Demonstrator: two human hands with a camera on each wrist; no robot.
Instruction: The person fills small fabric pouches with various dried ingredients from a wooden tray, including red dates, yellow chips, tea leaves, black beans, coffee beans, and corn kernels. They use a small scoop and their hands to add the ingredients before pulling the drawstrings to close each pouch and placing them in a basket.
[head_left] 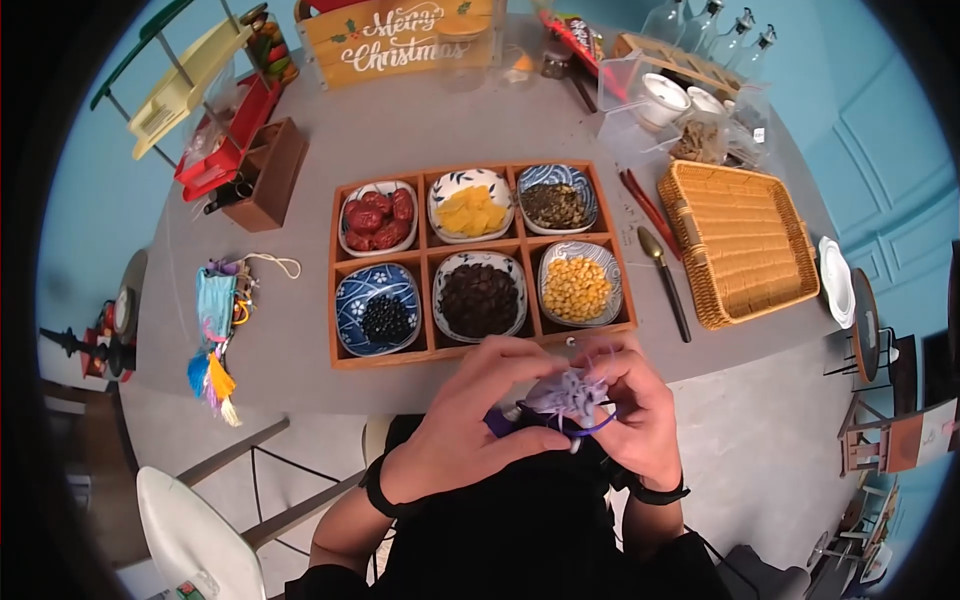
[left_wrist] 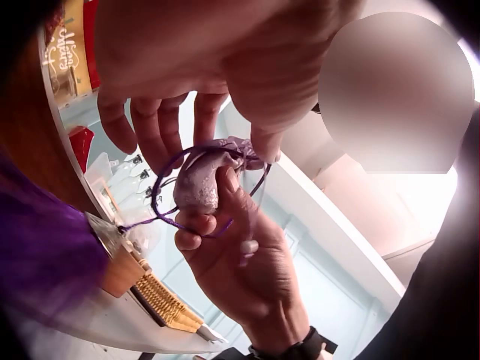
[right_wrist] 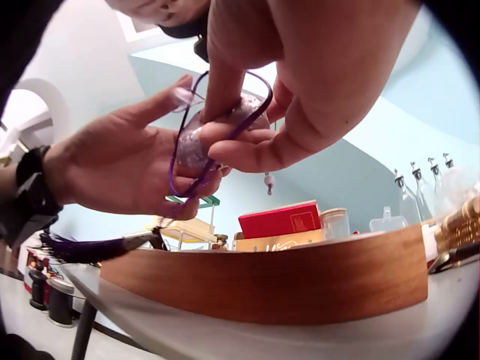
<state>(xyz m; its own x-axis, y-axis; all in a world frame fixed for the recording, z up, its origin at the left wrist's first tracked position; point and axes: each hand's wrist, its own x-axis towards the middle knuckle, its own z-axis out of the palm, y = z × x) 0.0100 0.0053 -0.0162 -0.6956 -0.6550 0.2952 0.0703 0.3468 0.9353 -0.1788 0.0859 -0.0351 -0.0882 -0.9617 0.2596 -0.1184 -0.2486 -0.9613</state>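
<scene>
A small lilac drawstring pouch (head_left: 570,396) with a gathered mouth is between the two hands, close in front of the body. My right hand (head_left: 638,405) grips the pouch's body between thumb and fingers. From the other side my left hand (head_left: 470,420) holds it, fingers curved about it and thumb near the gathered mouth. A dark purple cord (left_wrist: 155,196) loops around the pouch and runs to a purple tassel (left_wrist: 52,240). A pale bead (left_wrist: 249,246) hangs from a thin string below the mouth in the left wrist view.
Beyond the hands stands a wooden compartment tray (head_left: 425,258) with patterned bowls of dates, beans, corn and other dried goods. To its right lie a spoon (head_left: 662,270) and a wicker basket (head_left: 745,245). Tasselled pouches (head_left: 215,300) lie left, near the table's edge.
</scene>
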